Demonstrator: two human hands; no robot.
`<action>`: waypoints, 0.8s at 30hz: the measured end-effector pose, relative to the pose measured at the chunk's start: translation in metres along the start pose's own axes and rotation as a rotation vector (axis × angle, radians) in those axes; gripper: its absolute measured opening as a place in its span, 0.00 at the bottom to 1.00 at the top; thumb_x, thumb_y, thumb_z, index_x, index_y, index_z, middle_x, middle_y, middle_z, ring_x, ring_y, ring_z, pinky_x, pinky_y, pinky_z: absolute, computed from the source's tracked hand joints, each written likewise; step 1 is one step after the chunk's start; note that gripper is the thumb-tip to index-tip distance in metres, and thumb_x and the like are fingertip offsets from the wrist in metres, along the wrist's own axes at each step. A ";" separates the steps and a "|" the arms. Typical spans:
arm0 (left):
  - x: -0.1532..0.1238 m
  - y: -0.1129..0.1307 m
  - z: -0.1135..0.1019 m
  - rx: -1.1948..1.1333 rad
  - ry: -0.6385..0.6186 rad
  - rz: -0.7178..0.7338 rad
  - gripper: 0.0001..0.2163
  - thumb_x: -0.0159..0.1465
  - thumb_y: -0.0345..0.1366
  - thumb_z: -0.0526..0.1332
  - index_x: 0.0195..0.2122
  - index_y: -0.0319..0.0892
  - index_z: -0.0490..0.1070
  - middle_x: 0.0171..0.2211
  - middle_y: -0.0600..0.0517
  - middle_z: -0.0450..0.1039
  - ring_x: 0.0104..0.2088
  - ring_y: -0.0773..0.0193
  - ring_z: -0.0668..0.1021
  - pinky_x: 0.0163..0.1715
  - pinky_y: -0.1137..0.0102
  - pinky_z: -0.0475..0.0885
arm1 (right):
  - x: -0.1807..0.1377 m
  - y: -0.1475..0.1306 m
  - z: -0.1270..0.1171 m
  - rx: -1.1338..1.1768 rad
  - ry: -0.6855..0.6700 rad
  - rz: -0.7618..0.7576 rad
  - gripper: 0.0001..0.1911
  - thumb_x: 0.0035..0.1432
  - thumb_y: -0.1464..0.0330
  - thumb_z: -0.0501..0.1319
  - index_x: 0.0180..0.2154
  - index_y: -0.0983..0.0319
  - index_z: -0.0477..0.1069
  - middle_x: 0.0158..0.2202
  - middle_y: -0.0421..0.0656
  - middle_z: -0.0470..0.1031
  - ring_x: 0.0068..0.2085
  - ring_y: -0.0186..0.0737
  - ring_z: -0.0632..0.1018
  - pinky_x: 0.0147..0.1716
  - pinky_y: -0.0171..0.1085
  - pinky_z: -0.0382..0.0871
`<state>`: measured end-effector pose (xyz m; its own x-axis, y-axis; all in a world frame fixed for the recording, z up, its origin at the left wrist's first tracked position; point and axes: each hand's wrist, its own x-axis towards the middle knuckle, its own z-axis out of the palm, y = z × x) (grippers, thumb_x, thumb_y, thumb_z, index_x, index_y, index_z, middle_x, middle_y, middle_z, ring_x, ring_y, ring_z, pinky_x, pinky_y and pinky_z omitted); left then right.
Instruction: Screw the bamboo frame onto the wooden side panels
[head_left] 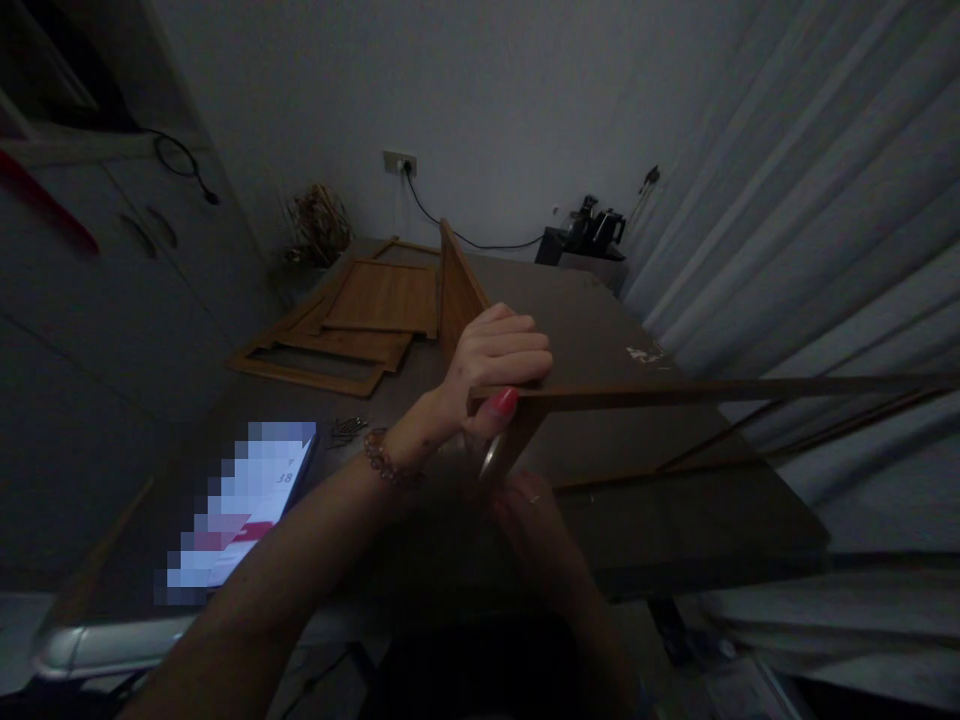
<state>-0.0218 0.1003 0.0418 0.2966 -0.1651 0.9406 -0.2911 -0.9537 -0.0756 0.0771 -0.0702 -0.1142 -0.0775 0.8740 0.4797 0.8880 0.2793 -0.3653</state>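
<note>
My left hand is closed around the upper near corner of a wooden frame, with the thumb over its end. The frame stands on edge and stretches off to the right. Just behind my left hand, an upright wooden panel rises from the table; whether it is joined to the frame I cannot tell. Lower down, my right hand is closed by the bottom of the frame's near end. Its fingertips are in shadow, and what they hold is hidden.
Several flat wooden panels lie stacked at the back left of the table. Loose screws lie beside a lit tablet. Small scraps lie at the right. A black appliance stands in the back right corner, near a curtain.
</note>
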 end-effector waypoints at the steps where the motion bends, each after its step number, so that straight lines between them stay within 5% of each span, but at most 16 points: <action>1: -0.001 -0.001 0.001 0.011 0.003 0.002 0.25 0.69 0.51 0.30 0.22 0.44 0.51 0.19 0.54 0.55 0.23 0.64 0.63 0.29 0.63 0.58 | 0.000 0.000 0.000 -0.002 -0.007 0.004 0.10 0.67 0.71 0.51 0.45 0.59 0.69 0.45 0.46 0.76 0.48 0.42 0.74 0.57 0.50 0.66; 9: -0.005 -0.010 0.007 0.108 0.009 -0.028 0.30 0.69 0.54 0.26 0.22 0.43 0.54 0.22 0.54 0.55 0.27 0.65 0.72 0.36 0.62 0.70 | 0.006 -0.003 -0.006 0.011 -0.046 0.021 0.10 0.68 0.69 0.51 0.43 0.61 0.70 0.42 0.46 0.75 0.45 0.42 0.74 0.56 0.49 0.64; 15: 0.000 -0.004 0.002 0.084 0.091 -0.001 0.25 0.70 0.52 0.31 0.22 0.44 0.50 0.22 0.55 0.51 0.24 0.68 0.68 0.32 0.63 0.66 | 0.005 -0.002 -0.005 0.013 -0.027 0.013 0.11 0.68 0.67 0.50 0.42 0.62 0.71 0.44 0.47 0.75 0.46 0.43 0.73 0.57 0.49 0.63; 24: -0.005 -0.005 0.001 0.058 0.022 -0.127 0.28 0.69 0.55 0.30 0.21 0.43 0.52 0.22 0.53 0.55 0.29 0.63 0.73 0.37 0.59 0.69 | 0.007 -0.005 -0.008 -0.008 -0.056 0.036 0.12 0.68 0.68 0.50 0.41 0.62 0.71 0.42 0.45 0.75 0.45 0.41 0.72 0.56 0.47 0.64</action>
<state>-0.0205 0.1057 0.0369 0.3073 -0.0367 0.9509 -0.1988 -0.9797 0.0264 0.0752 -0.0686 -0.1027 -0.0701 0.9043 0.4210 0.8941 0.2441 -0.3756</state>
